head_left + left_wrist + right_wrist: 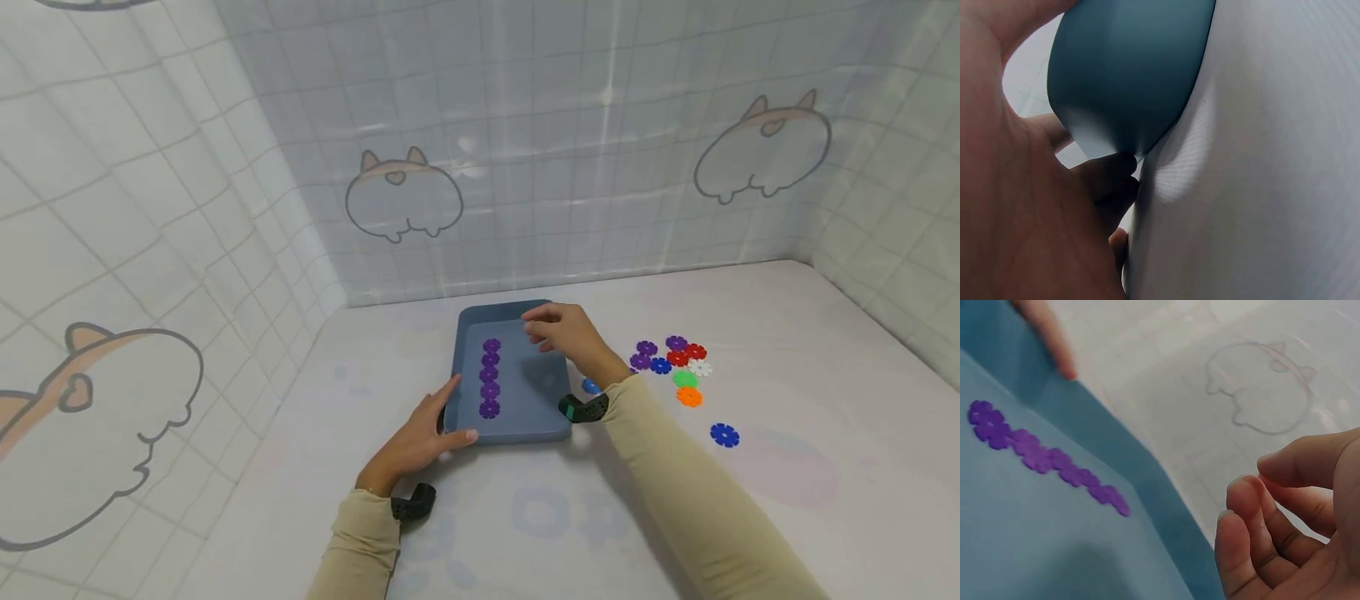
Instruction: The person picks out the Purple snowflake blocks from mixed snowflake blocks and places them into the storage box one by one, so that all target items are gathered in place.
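Hovering, seemingly empty, loose right grip (570, 333), purple discs (489, 375) leftward, left grip (414, 438) holding tray (525, 417)

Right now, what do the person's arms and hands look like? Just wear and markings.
Left hand and right hand: no gloves. Left sleeve and right sleeve: long, plain beige, wrinkled. Left wrist device and right wrist device: dark, curved; the right one shows a small green patch. No cables visible.
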Tool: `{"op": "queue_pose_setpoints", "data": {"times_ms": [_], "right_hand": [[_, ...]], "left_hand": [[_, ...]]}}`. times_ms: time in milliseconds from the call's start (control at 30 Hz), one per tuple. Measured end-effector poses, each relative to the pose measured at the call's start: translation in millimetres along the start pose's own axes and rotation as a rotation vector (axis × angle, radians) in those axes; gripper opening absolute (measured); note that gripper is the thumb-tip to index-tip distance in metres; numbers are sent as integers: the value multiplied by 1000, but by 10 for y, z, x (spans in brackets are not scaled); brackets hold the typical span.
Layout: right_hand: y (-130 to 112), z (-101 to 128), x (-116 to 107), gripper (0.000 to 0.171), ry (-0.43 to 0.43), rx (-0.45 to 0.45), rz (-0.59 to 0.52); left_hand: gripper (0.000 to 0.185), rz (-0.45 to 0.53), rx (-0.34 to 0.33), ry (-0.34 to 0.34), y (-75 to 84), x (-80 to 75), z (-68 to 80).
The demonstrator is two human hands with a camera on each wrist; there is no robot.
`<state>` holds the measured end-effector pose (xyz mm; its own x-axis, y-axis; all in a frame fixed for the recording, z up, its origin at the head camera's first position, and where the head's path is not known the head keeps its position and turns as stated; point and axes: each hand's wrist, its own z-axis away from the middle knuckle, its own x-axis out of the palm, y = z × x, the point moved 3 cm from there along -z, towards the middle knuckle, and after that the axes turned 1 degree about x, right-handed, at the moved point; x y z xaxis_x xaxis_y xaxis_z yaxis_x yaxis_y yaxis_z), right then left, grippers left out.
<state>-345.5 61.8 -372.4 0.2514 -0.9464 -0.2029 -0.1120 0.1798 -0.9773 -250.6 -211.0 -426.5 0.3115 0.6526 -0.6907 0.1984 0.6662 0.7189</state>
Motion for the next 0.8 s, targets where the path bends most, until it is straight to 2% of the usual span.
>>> {"op": "queue_pose_setpoints", "data": {"times_ms": [133, 567, 800], "right_hand": [[10, 92, -148, 27, 23, 29, -1], [323, 370, -584, 39, 76, 111, 106], [376, 531, -751, 41, 87, 149, 169]], "left_hand": [[96, -10, 8, -1, -13, 5, -6], [98, -21, 10, -7, 1, -15, -11], [97, -8, 23, 0, -26, -11, -10]]}}
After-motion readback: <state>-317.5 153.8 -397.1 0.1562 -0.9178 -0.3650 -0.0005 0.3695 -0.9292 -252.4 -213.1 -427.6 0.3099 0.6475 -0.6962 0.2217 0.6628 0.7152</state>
